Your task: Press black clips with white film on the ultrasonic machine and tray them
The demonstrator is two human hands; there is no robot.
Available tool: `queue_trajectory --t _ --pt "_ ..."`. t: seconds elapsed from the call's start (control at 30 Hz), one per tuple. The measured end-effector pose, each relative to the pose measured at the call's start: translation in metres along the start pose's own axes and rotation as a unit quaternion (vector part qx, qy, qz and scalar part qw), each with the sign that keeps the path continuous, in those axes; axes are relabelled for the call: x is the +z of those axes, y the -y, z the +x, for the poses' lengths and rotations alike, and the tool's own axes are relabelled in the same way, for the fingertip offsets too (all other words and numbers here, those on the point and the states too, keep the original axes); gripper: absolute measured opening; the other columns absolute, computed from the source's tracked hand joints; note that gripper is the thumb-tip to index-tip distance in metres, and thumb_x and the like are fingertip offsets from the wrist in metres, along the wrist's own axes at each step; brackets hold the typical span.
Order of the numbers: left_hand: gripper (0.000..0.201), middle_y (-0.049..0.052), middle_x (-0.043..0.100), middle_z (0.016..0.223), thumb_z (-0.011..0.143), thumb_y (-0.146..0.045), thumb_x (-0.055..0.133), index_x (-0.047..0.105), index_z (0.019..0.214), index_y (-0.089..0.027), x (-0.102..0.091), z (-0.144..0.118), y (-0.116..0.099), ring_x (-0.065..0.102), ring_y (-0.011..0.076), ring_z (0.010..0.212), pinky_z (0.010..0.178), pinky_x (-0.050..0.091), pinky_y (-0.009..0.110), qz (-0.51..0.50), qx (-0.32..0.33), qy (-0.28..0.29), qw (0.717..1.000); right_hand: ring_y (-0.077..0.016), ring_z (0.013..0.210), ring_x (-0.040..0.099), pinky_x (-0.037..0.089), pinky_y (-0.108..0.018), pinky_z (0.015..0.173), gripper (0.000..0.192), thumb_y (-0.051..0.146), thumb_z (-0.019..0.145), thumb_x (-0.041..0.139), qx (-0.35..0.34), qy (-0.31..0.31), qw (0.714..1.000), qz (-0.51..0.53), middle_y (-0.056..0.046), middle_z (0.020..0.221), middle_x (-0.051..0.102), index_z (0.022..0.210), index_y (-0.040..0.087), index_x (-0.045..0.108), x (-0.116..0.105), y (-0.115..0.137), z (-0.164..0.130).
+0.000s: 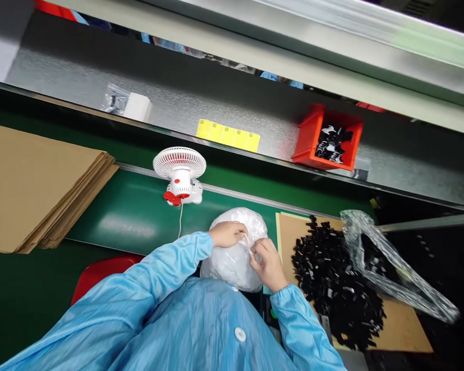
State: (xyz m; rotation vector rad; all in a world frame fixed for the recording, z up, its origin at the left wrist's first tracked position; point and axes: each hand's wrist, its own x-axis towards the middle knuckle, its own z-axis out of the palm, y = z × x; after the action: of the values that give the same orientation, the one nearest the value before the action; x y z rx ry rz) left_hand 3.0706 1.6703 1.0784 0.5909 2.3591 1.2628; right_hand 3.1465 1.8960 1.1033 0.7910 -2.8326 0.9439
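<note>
Head view: a white plastic bag (234,257), bulging and full, sits on the green tabletop (131,211) right in front of the person. Both hands work at its top. The left hand (227,233) is curled over the crown of the bag, pinching the film. The right hand (266,265) is clenched on a fold of film at the bag's right side, fingers bent, wrist angled in. The bag looks filled, with its mouth gathered but not closed. Just to the right, a heap of small black parts (332,283) lies loose on a cardboard sheet (402,324), an empty clear bag (386,268) draped across it. A small white desk fan (180,172) stands beyond the bag.
</note>
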Motion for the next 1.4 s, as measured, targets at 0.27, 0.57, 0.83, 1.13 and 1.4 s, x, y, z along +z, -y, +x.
queue_trajectory --t 0.27,0.57,0.83,1.13,1.4 --pt "0.035 0.002 0.064 0.093 0.102 -0.052 0.057 0.065 0.089 -0.02 -0.003 -0.018 -0.009 0.06 0.0169 0.086 0.079 0.049 0.031 -0.117 0.063 -0.034 0.991 -0.0226 0.084 0.055 0.043 -0.034 0.077 0.015 0.025 0.092 0.059 0.151 -0.082 0.983 -0.067 -0.003 0.085 0.056 0.08 0.024 0.051 0.022 0.004 -0.011" --pt "0.035 0.011 0.072 0.11 0.09 -0.043 0.078 0.066 0.112 -0.019 0.025 -0.048 0.006 0.069 0.0317 0.108 0.101 0.052 0.051 0.069 0.046 -0.082 0.993 -0.0235 0.101 0.066 0.055 -0.039 0.091 0.033 0.039 0.111 0.047 0.11 -0.188 0.96 0.178 -0.009 0.103 0.068 0.106 0.021 0.073 0.002 0.019 -0.016" --pt "0.017 0.005 0.075 0.101 0.092 -0.038 0.067 0.068 0.101 -0.023 0.013 -0.059 0.015 0.069 0.0264 0.101 0.097 0.05 0.042 0.04 0.023 -0.143 0.989 -0.0374 0.153 0.038 0.026 -0.06 0.13 0.084 0.051 0.095 0.076 0.065 0.071 0.995 -0.019 -0.016 0.157 0.054 0.167 0.024 0.041 0.017 -0.013 -0.014" --pt "0.049 0.007 0.072 0.116 0.089 -0.068 0.066 0.06 0.107 -0.024 -0.016 -0.091 0.051 0.069 0.0301 0.112 0.094 0.054 0.042 0.076 -0.05 -0.09 0.992 -0.0263 0.116 0.056 0.038 -0.041 0.103 0.029 0.044 0.1 0.074 0.112 0.097 0.988 -0.042 -0.005 0.118 0.072 0.119 0.024 0.067 0.003 -0.037 0.006" --pt "0.073 0.012 0.073 0.12 0.085 -0.078 0.062 0.069 0.135 -0.025 -0.019 -0.084 0.02 0.068 0.0365 0.114 0.095 0.053 0.05 0.198 -0.081 -0.003 0.977 -0.0266 0.117 0.054 0.039 -0.042 0.101 0.039 0.047 0.101 0.072 0.085 0.077 0.988 -0.099 -0.003 0.121 0.068 0.135 0.03 0.063 0.024 -0.013 0.007"
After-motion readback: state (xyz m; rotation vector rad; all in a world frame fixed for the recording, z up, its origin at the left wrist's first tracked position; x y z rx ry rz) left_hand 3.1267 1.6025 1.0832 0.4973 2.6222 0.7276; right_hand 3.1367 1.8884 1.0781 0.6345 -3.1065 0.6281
